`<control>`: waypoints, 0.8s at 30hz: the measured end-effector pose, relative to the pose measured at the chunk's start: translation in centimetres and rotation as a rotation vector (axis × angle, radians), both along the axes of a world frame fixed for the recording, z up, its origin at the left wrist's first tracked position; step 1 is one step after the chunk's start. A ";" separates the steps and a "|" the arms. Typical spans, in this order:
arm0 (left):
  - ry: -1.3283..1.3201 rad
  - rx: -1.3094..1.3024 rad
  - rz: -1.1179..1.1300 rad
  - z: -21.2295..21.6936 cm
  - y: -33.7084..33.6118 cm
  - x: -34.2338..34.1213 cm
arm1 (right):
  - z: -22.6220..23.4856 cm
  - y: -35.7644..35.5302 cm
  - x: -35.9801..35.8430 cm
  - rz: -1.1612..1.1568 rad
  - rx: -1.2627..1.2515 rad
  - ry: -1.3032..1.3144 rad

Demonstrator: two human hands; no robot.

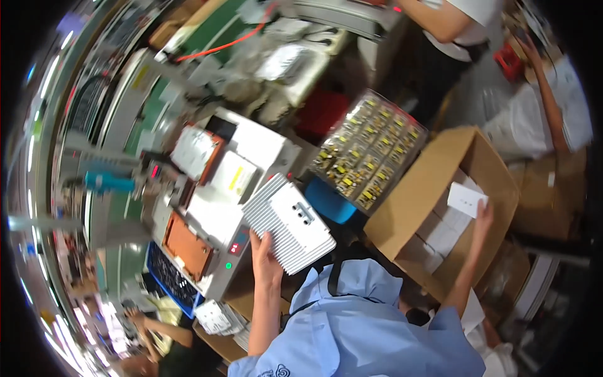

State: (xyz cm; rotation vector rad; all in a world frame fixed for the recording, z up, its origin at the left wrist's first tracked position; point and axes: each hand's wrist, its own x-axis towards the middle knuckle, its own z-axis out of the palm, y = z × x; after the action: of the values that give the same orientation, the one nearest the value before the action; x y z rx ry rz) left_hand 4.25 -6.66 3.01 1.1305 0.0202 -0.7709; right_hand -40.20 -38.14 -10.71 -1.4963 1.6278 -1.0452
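Observation:
My left hand [266, 259] is closed on the lower left edge of a white ribbed housing [290, 221]. The housing is tilted, and several small dark openings show on its smooth middle. Over on the right, my right hand [482, 221] grips one edge of a flat white rectangular piece [467, 200] with a few tiny marks. That piece is inside or just above an open cardboard box [402, 213], where more white pieces [443, 230] lie in rows. Whether it touches them, I cannot tell.
Left of the housing stands a white machine [267, 141] with orange fixtures [187, 246] and a small red display. A compartment tray of small yellow and metallic parts [370, 147] sits beyond a blue bin [330, 200]. A blue-rimmed tray [169, 279] is at lower left. Other people work nearby.

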 end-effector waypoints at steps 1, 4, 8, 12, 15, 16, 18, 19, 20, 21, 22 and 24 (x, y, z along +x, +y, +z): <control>-0.008 -0.005 0.006 0.5 0.3 0.3 | 3.5 -0.6 2.4 0.058 -0.110 -0.192; -0.005 -0.031 0.077 1.3 1.3 1.4 | 14.7 4.0 17.5 0.347 -0.011 -0.359; -0.049 -0.097 0.175 2.4 4.1 2.8 | 17.7 12.6 33.2 0.834 0.360 -0.706; -0.085 -0.175 0.328 2.9 6.8 4.4 | 18.0 21.2 42.2 0.980 0.488 -0.781; -0.115 -0.239 0.432 3.5 9.0 5.8 | 18.4 24.9 44.9 1.015 0.443 -0.732; -0.112 -0.257 0.465 3.6 9.9 6.2 | 18.3 25.8 45.8 0.994 0.408 -0.713; -0.110 -0.275 0.503 3.5 11.8 7.2 | 18.6 27.2 47.1 1.041 0.400 -0.680; -0.104 -0.287 0.506 3.4 12.7 7.6 | 18.7 27.9 47.6 1.053 0.385 -0.657; -0.102 -0.292 0.524 3.3 13.5 8.0 | 18.9 28.5 48.2 1.068 0.369 -0.690; -0.110 -0.286 0.535 3.1 14.3 8.4 | 19.1 28.9 48.7 1.060 0.308 -0.642; -0.116 -0.281 0.542 3.1 15.0 9.0 | 19.6 28.7 49.2 1.081 0.277 -0.631; -0.124 -0.282 0.525 3.0 16.7 9.9 | 21.0 27.6 50.5 1.152 0.293 -0.670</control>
State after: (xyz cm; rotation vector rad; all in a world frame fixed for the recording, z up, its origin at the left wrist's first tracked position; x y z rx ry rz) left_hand 14.20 10.05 6.00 0.8465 0.0975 -0.2251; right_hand 10.30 -10.52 10.30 -1.3306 0.2800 -0.4892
